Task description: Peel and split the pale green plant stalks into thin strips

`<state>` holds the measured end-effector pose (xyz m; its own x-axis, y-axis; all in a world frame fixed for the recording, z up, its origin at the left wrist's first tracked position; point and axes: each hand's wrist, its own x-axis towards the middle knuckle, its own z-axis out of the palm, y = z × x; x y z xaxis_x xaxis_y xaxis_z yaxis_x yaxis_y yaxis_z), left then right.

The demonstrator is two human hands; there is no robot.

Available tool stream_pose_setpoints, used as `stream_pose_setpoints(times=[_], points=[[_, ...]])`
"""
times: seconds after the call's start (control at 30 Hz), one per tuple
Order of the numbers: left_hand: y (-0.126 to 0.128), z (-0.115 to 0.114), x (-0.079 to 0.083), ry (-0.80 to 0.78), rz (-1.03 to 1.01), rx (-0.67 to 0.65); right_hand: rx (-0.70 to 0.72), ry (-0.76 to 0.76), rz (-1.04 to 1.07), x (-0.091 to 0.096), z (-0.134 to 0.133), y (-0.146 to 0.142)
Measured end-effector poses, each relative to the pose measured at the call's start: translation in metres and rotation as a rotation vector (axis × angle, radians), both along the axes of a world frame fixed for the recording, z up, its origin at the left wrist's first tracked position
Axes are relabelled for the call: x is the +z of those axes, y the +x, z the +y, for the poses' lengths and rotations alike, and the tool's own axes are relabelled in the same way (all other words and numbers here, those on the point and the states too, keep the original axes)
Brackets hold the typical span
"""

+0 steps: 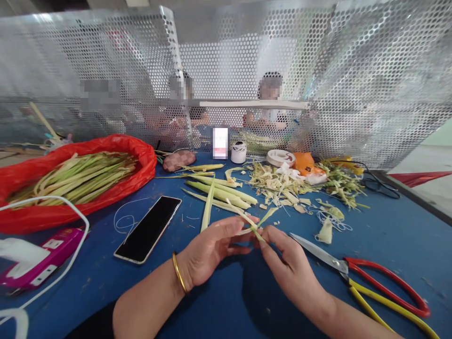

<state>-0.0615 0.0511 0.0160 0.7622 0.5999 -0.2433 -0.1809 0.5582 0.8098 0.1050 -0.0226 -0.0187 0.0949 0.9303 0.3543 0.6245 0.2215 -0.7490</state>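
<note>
Both hands meet above the blue table, low in the middle of the view. My left hand (215,249), with a gold bangle at its wrist, pinches pale green leaf strips (254,228) between thumb and fingers. From the other side my right hand (287,259) grips the lower end of the same strips. They cross where the fingertips meet, and one end sticks up to the right. Just beyond lie loose long green leaves (226,194). Scissors (342,266) with one red and one yellow handle rest beside my right hand.
A red plastic bag (150,162) full of leaf strips stands left. Nearer are a phone (148,230) and a purple power strip (49,256) with a white cable. Leaf scraps (278,183) pile up behind, near a tape roll (280,157). A perforated metal screen (229,61) closes the back; people sit beyond.
</note>
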Motion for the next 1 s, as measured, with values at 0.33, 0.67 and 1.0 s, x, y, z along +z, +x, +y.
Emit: stream_pose_setpoints(times=[0.33, 0.67, 1.0], points=[[0.001, 0.002, 0.005, 0.074, 0.110, 0.016, 0.021, 0.063, -0.054, 0.004, -0.003, 0.003], [0.020, -0.013, -0.013, 0.142, 0.282, 0.339, 0.173, 0.049, -0.122, 0.005, -0.002, -0.004], [0.020, -0.010, -0.015, 0.182, 0.299, 0.377, 0.125, -0.151, 0.191, 0.003, -0.002, -0.005]])
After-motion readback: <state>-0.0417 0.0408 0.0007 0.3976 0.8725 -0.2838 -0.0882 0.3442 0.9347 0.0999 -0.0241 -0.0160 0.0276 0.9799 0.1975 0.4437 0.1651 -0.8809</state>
